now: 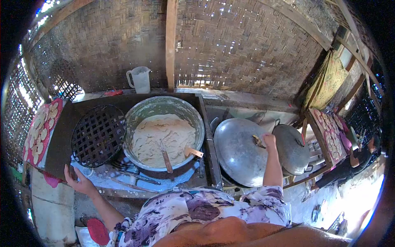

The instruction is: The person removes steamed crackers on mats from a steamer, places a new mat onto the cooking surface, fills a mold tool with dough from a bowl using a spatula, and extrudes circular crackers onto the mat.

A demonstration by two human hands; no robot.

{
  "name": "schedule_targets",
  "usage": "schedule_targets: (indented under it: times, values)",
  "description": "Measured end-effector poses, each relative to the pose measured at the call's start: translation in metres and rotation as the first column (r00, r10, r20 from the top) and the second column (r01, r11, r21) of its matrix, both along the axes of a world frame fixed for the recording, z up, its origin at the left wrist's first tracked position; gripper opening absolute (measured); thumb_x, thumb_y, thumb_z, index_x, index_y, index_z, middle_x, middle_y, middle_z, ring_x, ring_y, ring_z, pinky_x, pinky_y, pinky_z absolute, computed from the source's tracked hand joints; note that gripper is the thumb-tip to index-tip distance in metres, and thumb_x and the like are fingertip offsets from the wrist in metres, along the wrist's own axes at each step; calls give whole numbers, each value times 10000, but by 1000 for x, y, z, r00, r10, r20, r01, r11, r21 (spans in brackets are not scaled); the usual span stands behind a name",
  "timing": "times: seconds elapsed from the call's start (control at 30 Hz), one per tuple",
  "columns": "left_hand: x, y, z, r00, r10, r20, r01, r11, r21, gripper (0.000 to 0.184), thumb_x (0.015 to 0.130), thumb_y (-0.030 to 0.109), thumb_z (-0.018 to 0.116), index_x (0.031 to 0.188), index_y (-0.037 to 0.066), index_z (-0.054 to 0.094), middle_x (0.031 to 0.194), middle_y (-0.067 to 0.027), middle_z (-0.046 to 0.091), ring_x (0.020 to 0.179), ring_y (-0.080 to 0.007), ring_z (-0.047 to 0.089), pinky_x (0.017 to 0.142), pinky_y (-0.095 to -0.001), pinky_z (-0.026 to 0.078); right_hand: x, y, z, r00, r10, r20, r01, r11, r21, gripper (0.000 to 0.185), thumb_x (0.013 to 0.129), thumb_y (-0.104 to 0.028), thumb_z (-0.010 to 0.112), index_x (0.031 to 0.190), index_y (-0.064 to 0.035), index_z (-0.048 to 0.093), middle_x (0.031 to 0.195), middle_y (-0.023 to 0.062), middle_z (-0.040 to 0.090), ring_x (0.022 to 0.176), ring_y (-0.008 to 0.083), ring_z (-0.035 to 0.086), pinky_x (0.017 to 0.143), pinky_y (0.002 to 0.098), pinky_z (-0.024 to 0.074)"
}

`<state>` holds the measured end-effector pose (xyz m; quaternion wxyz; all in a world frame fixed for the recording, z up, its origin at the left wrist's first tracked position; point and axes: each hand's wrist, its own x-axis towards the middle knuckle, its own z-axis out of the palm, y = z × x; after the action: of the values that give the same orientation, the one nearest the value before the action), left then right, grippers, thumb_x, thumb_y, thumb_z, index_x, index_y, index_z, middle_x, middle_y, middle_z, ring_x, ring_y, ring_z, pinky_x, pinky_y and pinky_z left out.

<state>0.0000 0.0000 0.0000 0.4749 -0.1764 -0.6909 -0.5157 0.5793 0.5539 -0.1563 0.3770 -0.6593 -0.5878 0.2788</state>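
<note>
Right of centre, a domed silver-grey metal lid (pixel 233 158) is gripped by its brown handle (pixel 258 141) in the right hand (pixel 270 140); at lower left, the left hand (pixel 82 184) is spread wide near a round black lattice (pixel 98 136).

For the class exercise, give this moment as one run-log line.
left hand: open, near grate | right hand: closed on handle of lid | basin: pale mix inside | jug: behind basin

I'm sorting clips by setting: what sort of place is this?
Likely a simple kitchen: a basin of pale, doughy mixture, a large domed metal lid, and a pitcher by the woven wall.
</note>
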Motion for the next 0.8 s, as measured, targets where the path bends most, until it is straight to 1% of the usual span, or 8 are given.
schedule_targets:
  times: [0.07,0.17,0.37,0.4,0.5,0.6,0.7,0.8]
  values:
    - [0,7,-5,1000,-19,2,19,1000,24,313,844,55,526,1150,12,479,1152,-117,515,1055,-226,492,905,-320,385,13,-1,27,976,-10,-217,14,1000,20,171,714,-149,623,857,-64,660,609,3,514,479,91,409,446,273,323]
    - [-23,-7,0,998,21,-55,-21,1000,-2,310,840,55,532,1143,9,483,1143,-117,521,1010,-218,517,863,-324,403,-1,-22,63,978,28,-207,-27,1000,7,96,729,-149,601,748,-57,620,554,-16,431,429,85,340,399,263,260]
    - [-38,3,-14,1000,-8,5,8,999,32,314,832,73,550,1135,12,493,1133,-108,530,1006,-213,511,844,-319,393,-49,-27,132,954,90,-286,-85,996,31,177,740,-146,590,614,-79,485,536,-23,395,416,85,327,382,255,241]
    - [-38,5,-13,999,-25,25,24,999,33,315,831,75,551,1134,12,494,1131,-106,532,1009,-214,508,848,-319,389,-58,-21,135,947,106,-303,-93,994,57,109,740,-148,603,675,-71,562,547,-29,424,431,78,332,386,244,241]
    - [-37,8,-13,997,-53,57,50,998,41,315,830,77,551,1133,14,496,1126,-102,535,1014,-215,503,860,-321,378,-93,5,144,920,180,-347,-164,984,75,42,713,-102,591,738,-67,588,562,-16,462,440,73,356,391,241,248]
    - [-46,1,-22,998,-39,39,37,997,65,311,829,69,546,1130,12,497,1127,-101,535,1018,-217,500,869,-321,371,-156,3,170,906,166,-389,-93,975,199,43,735,-52,538,706,-69,565,578,6,491,429,92,403,359,251,277]
    - [-54,-17,-32,999,-19,28,17,996,83,311,825,59,542,1128,7,498,1132,-103,531,1027,-217,492,874,-318,368,-197,49,158,906,200,-373,-83,949,305,67,715,-46,519,687,-75,572,605,33,533,445,117,457,337,273,290]
    - [-58,-40,-38,992,79,101,-83,996,27,321,817,50,544,1130,-1,495,1141,-111,523,1041,-216,481,885,-320,361,-220,128,129,985,173,-15,-167,966,196,171,681,-58,555,833,-42,630,701,39,610,619,190,574,541,330,455]
